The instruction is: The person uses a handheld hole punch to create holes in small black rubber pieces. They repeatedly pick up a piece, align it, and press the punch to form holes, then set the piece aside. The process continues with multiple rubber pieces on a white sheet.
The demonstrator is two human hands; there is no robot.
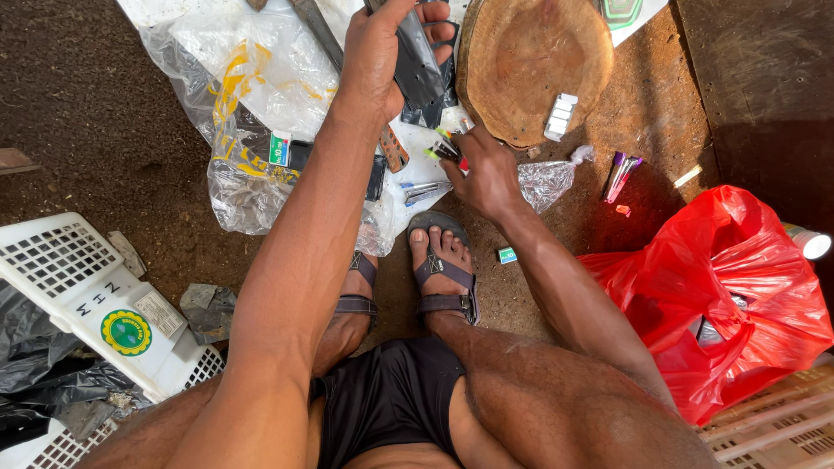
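Head view, looking down past our knees to a dirt floor. Our left hand (378, 52) is closed around a flat dark metal blade (417, 61), thumb on one face and fingers curled over the other, holding it above the clear plastic bag (252, 95) spread on the ground. Our right hand (486, 174) is lowered to the floor just below the round wooden block (534, 61); its fingertips pinch a small bundle of slim coloured sticks (447, 149), green and red at the ends.

The clear bag bears yellow printing and holds a small carton with a green and red label (280, 148); its other contents are too crumpled to tell. A small clear bag (547, 178), knotted at the top, lies just beside our right hand; we cannot tell what it holds. A white ridged piece (560, 115) rests on the block's edge. A few purple-tipped sticks (621, 174) lie loose on the dirt. To the right, a red plastic bag (730, 295) bulges, with something pale showing through a gap. A white slotted crate (78, 287) lies at left.
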